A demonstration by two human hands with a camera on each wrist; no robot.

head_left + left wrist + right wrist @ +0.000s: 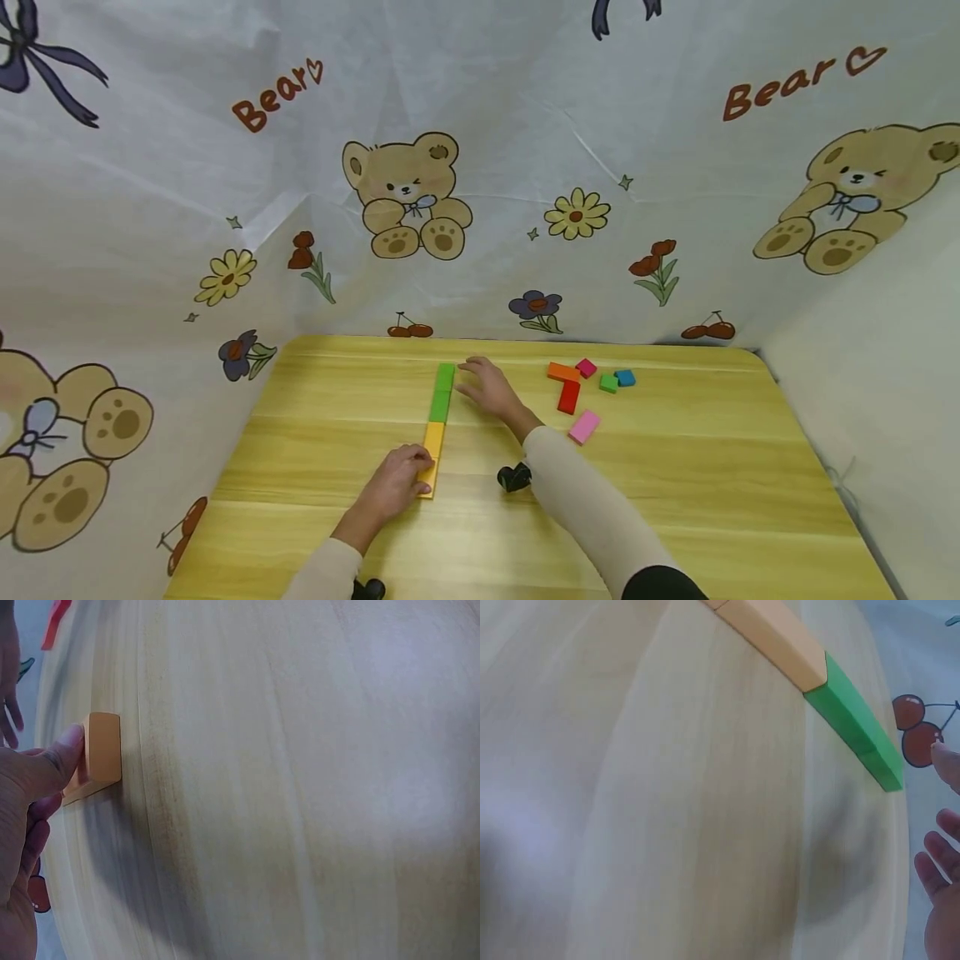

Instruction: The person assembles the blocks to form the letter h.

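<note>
A straight row of blocks runs away from me in the head view. Two green blocks, a far one (pixel 446 377) and a nearer one (pixel 439 407), continue into two yellow-orange blocks. My left hand (pixel 395 482) holds the nearest yellow block (pixel 427 483) at the row's near end, its thumb against the block (pixel 103 748) in the left wrist view; the other fingers are partly hidden. Just right of the far green block, my right hand (pixel 491 390) hovers with its fingers apart and nothing in them. The right wrist view shows those loose fingers beyond the green blocks (pixel 847 712).
Right of my right hand lie loose blocks: orange (pixel 563 372), red (pixel 568 397), magenta (pixel 586 367), green (pixel 608 383), blue (pixel 625 377) and pink (pixel 584 427). The wooden table (pixel 675 500) meets a bear-printed cloth (pixel 510 267) at its back edge.
</note>
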